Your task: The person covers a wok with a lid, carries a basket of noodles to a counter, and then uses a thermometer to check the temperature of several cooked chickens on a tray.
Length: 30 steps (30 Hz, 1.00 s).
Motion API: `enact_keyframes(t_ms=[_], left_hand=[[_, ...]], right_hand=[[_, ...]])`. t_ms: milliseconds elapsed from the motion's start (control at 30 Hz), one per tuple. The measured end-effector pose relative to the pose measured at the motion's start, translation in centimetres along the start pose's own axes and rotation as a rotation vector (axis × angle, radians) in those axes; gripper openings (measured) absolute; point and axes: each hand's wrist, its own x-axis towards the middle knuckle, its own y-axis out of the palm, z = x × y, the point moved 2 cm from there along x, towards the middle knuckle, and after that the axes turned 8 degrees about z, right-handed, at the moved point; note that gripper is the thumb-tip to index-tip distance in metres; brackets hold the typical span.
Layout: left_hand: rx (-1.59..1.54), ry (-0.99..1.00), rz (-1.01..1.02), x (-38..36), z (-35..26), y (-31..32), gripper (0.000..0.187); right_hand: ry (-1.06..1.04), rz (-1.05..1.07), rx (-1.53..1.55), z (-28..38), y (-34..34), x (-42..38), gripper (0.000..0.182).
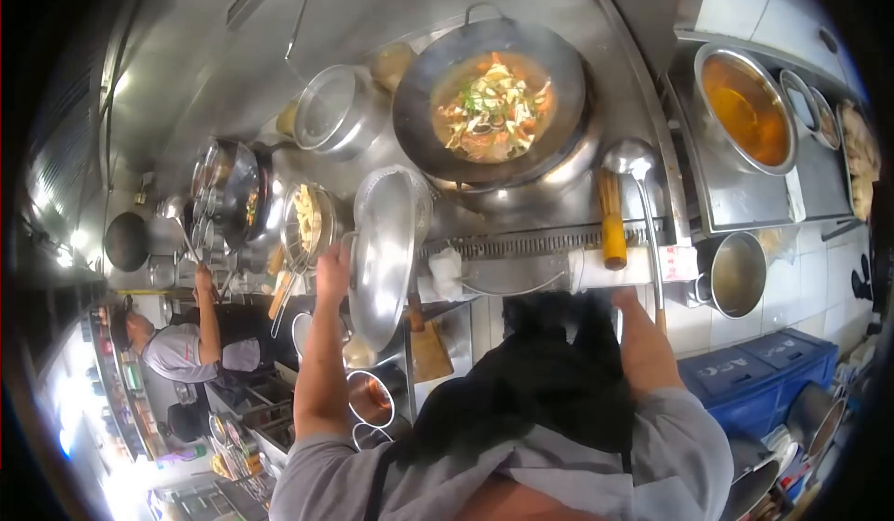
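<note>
two hands busy: my left hand (332, 270) closed on metal lid (384, 253), long axis upright; right hand (626, 299) grip on ladle (643, 206) unclear.

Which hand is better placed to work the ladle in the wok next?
Right, probably. The right hand is at the lower end of the ladle, whose bowl rests just right of the wok. The left hand is at the metal lid, further left.
</note>
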Motion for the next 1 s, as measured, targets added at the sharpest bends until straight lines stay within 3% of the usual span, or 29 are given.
enact_keyframes(t_ms=[33, 67, 167, 267, 333, 400, 467, 500, 533, 567, 600, 633, 700, 733, 833, 867, 933, 1000], left_hand=[[0.015, 0.084, -0.044, 0.3, -0.3, -0.6, 0.037], [0.02, -0.053, 0.024, 0.3, -1.3, -1.7, 0.035], [-0.033, 0.064, -0.069, 1.1, -4.3, -4.0, 0.032], [0.036, 0.064, -0.043, 3.4, -10.2, -5.7, 0.039], [0.086, 0.405, -0.186, 6.9, -13.6, -5.1, 0.042], [0.099, 0.279, -0.141, 11.1, -17.5, -3.6, 0.045], [0.101, 0.258, -0.094, 14.3, -23.1, -1.7, 0.046], [0.119, 0.394, -0.202, 17.4, -23.9, 0.5, 0.046], [0.168, 0.28, -0.111, 18.3, -26.8, 1.5, 0.044], [0.29, 0.261, -0.15, 22.2, -26.6, 4.1, 0.042], [0.306, 0.272, -0.149, 22.0, -28.6, 5.5, 0.043], [0.325, 0.283, -0.147, 21.8, -30.6, 6.8, 0.045], [0.336, 0.284, -0.15, 23.1, -31.2, 9.7, 0.047], [0.349, 0.274, -0.155, 23.8, -31.2, 11.3, 0.05], [0.168, 0.291, -0.134, 23.0, -30.7, 14.2, 0.051], [0.166, 0.389, -0.208, 23.3, -29.8, 14.9, 0.049], [0.159, 0.678, -0.339, 17.7, -30.7, 13.9, 0.042], [0.261, 0.645, -0.043, 11.5, -29.0, 13.6, 0.027]], right_hand=[[-0.008, -0.158, 0.079, 0.2, 0.6, 1.2, 0.045], [-0.068, -0.282, 0.133, -1.1, 2.2, 3.1, 0.039], [0.056, -0.331, 0.086, 1.9, 0.8, 0.1, 0.038], [0.083, -0.278, 0.191, 1.9, 0.5, -0.7, 0.038], [0.108, -0.237, 0.291, 1.7, -0.2, -0.9, 0.039], [0.124, -0.218, 0.349, 1.4, -0.5, -1.0, 0.039], [0.092, -0.064, 0.122, 1.8, -0.5, -0.8, 0.04], [0.097, -0.069, 0.132, 1.8, -0.7, -0.9, 0.04], [0.052, -0.055, 0.014, 2.0, -0.8, -1.0, 0.041], [0.008, -0.038, -0.105, 2.4, -0.9, -1.3, 0.042], [0.072, -0.033, 0.107, 3.0, -1.6, -2.9, 0.045], [0.08, -0.037, 0.116, 2.7, -1.4, -2.7, 0.045], [-0.103, -0.301, -0.079, 3.3, -1.4, -3.3, 0.047], [-0.042, -0.154, 0.142, 2.9, -1.6, -3.4, 0.049], [-0.12, -0.239, 0.014, 2.4, -1.3, -2.8, 0.051], [-0.155, -0.306, -0.212, 1.7, -0.3, -1.0, 0.053], [-0.167, -0.307, -0.12, 0.4, 1.0, 1.6, 0.052], [-0.18, -0.314, -0.039, -0.1, 1.1, 1.8, 0.052]])
